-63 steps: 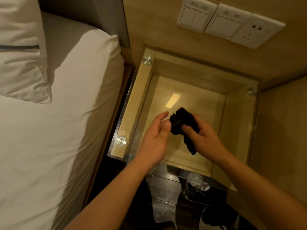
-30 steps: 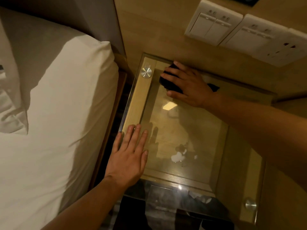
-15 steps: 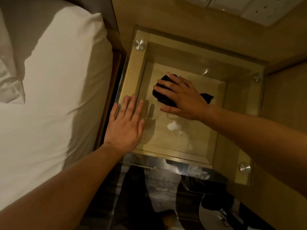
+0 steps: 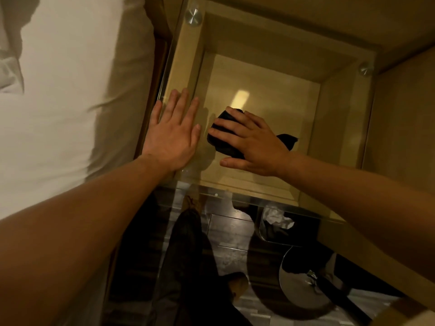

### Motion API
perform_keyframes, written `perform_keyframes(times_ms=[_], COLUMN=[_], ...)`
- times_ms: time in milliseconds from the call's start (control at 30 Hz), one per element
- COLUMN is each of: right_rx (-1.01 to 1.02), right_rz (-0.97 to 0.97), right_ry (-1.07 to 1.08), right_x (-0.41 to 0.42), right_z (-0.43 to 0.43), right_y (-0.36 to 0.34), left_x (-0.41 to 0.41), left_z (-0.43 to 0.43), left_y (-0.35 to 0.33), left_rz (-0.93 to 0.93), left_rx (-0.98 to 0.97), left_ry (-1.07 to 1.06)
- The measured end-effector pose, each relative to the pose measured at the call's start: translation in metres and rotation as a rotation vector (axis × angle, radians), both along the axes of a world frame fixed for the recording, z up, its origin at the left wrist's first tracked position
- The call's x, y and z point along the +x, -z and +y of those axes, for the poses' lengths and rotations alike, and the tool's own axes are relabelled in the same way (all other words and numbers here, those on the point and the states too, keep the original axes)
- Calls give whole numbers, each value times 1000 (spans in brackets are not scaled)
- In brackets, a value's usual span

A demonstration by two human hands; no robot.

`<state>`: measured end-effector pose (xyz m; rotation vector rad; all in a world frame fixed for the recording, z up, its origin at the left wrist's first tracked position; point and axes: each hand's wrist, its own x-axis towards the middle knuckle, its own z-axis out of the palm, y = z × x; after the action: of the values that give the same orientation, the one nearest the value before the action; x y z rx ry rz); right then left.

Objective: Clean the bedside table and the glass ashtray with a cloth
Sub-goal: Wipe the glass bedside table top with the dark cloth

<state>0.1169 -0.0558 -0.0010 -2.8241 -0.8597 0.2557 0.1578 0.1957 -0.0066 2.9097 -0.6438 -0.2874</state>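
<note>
On glass-topped wooden table, front-left: crumpled black cloth pressed under flat, spread right hand; left hand flat, empty, bracing. Step: wiping glass. Next, likely: firm strokes toward right side.

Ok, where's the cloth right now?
In the head view, the black cloth lies on the glass tabletop, pressed flat under the right hand. It is just right of the left hand, which rests flat by the bed-side edge.

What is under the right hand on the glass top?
A black cloth, pressed onto the glass top by the right hand. Only its ends show; the middle is covered.
</note>
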Motion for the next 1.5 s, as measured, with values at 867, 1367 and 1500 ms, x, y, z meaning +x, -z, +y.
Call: perform_keyframes(times_ms=[867, 1367, 1500], right_rx=[476, 1220, 861], right_rz=[418, 619, 378], right_ry=[-15, 974, 842], right_x=[-127, 62, 147], right_z=[13, -112, -133], right_y=[-34, -112, -94], left_x=[5, 27, 29], left_z=[-8, -89, -90], left_y=[-23, -9, -7], left_rz=[148, 126, 140], left_rx=[-54, 29, 47], left_ry=[-48, 70, 81])
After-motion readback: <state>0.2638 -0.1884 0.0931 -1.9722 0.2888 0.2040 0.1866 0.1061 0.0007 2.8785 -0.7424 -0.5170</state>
